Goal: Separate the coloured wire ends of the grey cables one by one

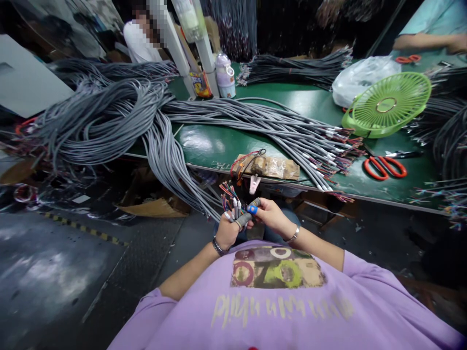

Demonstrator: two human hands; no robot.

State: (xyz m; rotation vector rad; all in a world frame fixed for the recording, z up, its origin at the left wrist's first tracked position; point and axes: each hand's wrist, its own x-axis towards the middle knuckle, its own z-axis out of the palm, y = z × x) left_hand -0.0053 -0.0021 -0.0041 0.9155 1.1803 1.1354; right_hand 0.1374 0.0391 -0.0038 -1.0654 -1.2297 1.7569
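Observation:
My left hand [227, 232] is closed around the ends of several grey cables [182, 177] that drape off the table's edge. Above that fist, white-collared cable ends fan out into thin coloured wires [228, 189]. My right hand [270, 214] meets it from the right with thumb and fingers pinched together near those wires. Grey wrapping covers fingers on both hands, and a blue band sits on a right-hand finger. What the right fingertips pinch is too small and hidden to make out.
On the green table [204, 141] lie a large coil of grey cables [105, 116], cables with stripped ends [292, 136], a taped wooden block [277, 166], red-handled scissors [385, 166], a green fan [390, 104], a plastic bag [361, 78] and a bottle [225, 75]. Two other people sit beyond.

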